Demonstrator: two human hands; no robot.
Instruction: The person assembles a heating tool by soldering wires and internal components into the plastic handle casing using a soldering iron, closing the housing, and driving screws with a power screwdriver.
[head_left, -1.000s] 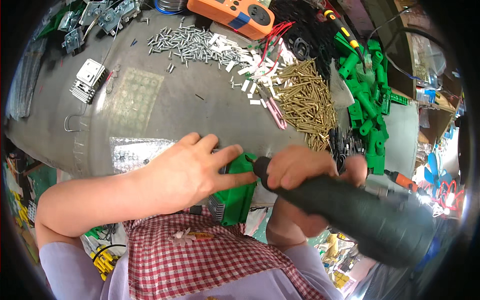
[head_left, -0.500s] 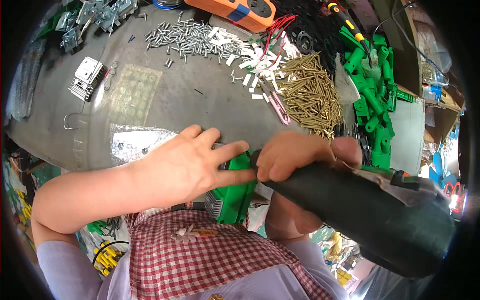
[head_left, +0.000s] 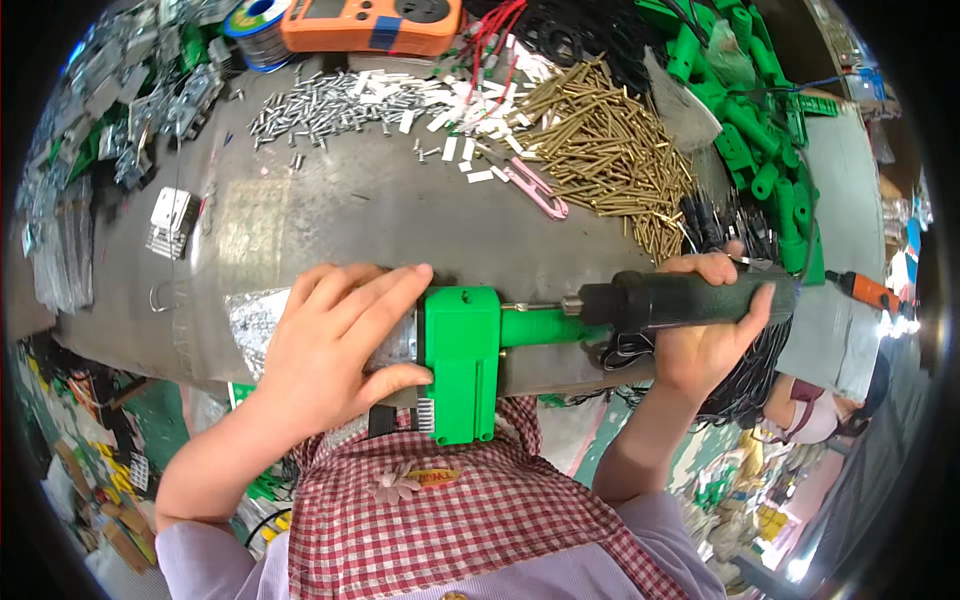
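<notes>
A green plastic housing [head_left: 462, 365], with a green tube running off its right side, lies at the table's near edge against my apron. My left hand [head_left: 340, 345] is wrapped over its left end, thumb and fingertips on the green edge, covering a clear or silvery part. In my right hand [head_left: 700, 345] is a black electric screwdriver [head_left: 680, 300], held level with the fingers around its body. Its thin bit points left along the green tube, the tip near the housing's right side. Whether the tip sits on a screw is too small to tell.
Beyond my hands lie piles of silver screws [head_left: 320, 105], long brass-coloured screws [head_left: 610, 150] and white strips [head_left: 450, 148]. Pink-handled snips [head_left: 540, 190] rest beside them. An orange meter [head_left: 370, 25], a solder spool [head_left: 258, 35], green housings [head_left: 750, 130] and a finned metal part [head_left: 172, 220] surround these.
The screwdriver has swung from a slant at the lower right to level, its bit now towards the housing. My left hand has drawn back leftward, leaving more of the housing showing.
</notes>
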